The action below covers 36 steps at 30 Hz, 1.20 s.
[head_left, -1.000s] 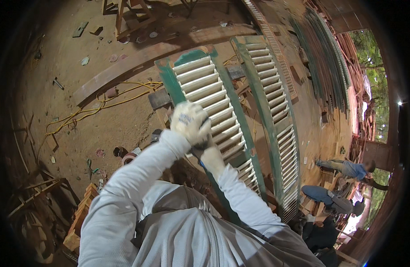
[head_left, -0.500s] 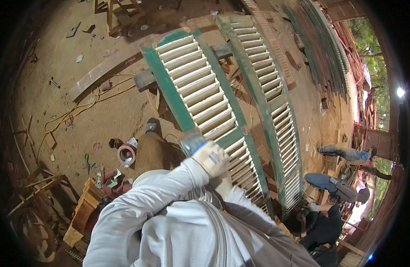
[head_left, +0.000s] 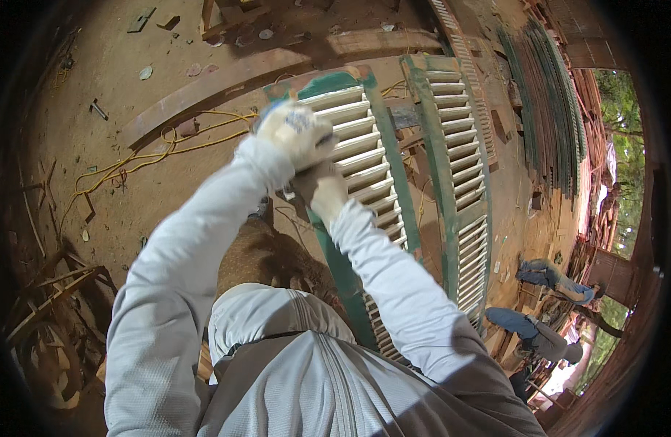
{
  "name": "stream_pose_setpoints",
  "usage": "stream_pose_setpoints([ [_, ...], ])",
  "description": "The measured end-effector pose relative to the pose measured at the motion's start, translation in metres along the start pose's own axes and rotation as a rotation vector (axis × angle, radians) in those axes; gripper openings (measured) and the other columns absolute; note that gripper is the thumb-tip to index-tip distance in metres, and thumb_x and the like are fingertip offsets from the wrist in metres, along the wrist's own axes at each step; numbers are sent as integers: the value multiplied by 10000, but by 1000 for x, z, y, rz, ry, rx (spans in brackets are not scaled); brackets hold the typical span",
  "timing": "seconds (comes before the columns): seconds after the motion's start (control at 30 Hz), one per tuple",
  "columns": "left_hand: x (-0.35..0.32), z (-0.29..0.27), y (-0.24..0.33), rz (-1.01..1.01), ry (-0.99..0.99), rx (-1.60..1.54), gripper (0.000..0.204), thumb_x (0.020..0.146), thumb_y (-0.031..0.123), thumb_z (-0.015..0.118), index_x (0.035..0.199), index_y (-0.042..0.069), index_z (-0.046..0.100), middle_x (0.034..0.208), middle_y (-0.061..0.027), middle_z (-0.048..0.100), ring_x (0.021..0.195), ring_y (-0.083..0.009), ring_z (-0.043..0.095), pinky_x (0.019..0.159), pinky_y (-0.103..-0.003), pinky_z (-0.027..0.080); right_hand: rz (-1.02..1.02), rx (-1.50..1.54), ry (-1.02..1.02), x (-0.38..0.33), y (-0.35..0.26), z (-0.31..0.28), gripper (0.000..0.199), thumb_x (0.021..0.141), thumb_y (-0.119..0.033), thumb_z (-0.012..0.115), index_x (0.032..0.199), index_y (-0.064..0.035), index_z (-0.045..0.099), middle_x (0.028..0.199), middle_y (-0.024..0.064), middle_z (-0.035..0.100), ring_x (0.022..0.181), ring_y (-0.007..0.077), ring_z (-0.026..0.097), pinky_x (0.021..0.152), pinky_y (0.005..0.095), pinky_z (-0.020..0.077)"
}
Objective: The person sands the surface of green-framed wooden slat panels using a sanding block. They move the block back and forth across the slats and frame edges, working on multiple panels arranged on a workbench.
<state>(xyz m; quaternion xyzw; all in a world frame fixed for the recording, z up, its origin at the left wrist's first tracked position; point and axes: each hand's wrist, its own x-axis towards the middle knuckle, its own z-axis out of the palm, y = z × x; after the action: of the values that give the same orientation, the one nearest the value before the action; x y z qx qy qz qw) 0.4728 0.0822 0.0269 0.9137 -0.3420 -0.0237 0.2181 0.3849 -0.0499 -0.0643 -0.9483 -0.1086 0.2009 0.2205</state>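
Observation:
A green-framed shutter (head_left: 364,156) with pale slats lies slanted in front of me. My left hand (head_left: 295,131), in a whitish work glove, is closed on top of my right hand (head_left: 322,188), also gloved. Both press down together on the shutter's left green stile and the upper slats. A small dark tool (head_left: 286,194) pokes out under the clasped gloves; most of it is hidden. A second green louvred shutter (head_left: 463,175) lies alongside, to the right of the first.
A long curved timber (head_left: 226,84) and a yellow cable (head_left: 146,156) lie on the dirt floor at the left. Stacked green slats (head_left: 546,109) stand at the right. Another person (head_left: 554,280) crouches at the lower right. Scrap wood (head_left: 51,306) sits at the lower left.
My clasped hands have slid from the lower part of the shutter up toward its top end, arms now stretched out. The view has tilted with the movement.

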Motion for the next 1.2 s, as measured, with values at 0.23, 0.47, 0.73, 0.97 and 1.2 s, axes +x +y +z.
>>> stream_pose_setpoints([
  [0.23, 40, -24, -64, -134, 67, 139, 351, 971, 438, 617, 1059, 151, 800, 1062, -100, 789, 1056, -315, 719, 1002, -445, 527, 76, 198, 155, 86, -21, -30, 406, 978, -376, 607, 1202, -61, 729, 1231, 222, 727, 1151, 416, 679, 956, 477, 540],
  [0.47, -13, 2, 24, 9, -32, 53, 328, 976, 420, 632, 931, 147, 808, 967, -70, 790, 1002, -258, 732, 1035, -407, 490, 270, 313, 246, -36, -34, -16, 379, 915, -300, 736, 1136, 7, 748, 1072, 246, 774, 989, 332, 753, 849, 437, 568],
  [0.73, -86, 45, 115, 160, -20, -42, 358, 948, 415, 628, 774, 135, 766, 766, -107, 727, 804, -309, 726, 840, -460, 530, 228, 820, 325, -178, -33, 23, 385, 911, -221, 740, 1217, 12, 716, 1113, 181, 773, 1051, 271, 734, 902, 381, 560],
  [0.97, -160, 102, 232, 285, 106, -258, 263, 898, 366, 701, 740, 156, 689, 724, -41, 663, 764, -265, 687, 827, -425, 515, 264, 392, 162, -339, 15, 83, 448, 948, -335, 689, 1327, -95, 694, 1296, 197, 721, 1216, 366, 677, 999, 454, 534],
  [1.2, -124, 75, 198, 185, -122, -193, 309, 886, 360, 673, 714, 116, 752, 716, -109, 727, 725, -299, 725, 764, -446, 552, 288, 249, -100, -280, 17, 63, 526, 1034, -329, 566, 1516, -119, 548, 1511, 126, 600, 1386, 264, 570, 1173, 401, 435],
])
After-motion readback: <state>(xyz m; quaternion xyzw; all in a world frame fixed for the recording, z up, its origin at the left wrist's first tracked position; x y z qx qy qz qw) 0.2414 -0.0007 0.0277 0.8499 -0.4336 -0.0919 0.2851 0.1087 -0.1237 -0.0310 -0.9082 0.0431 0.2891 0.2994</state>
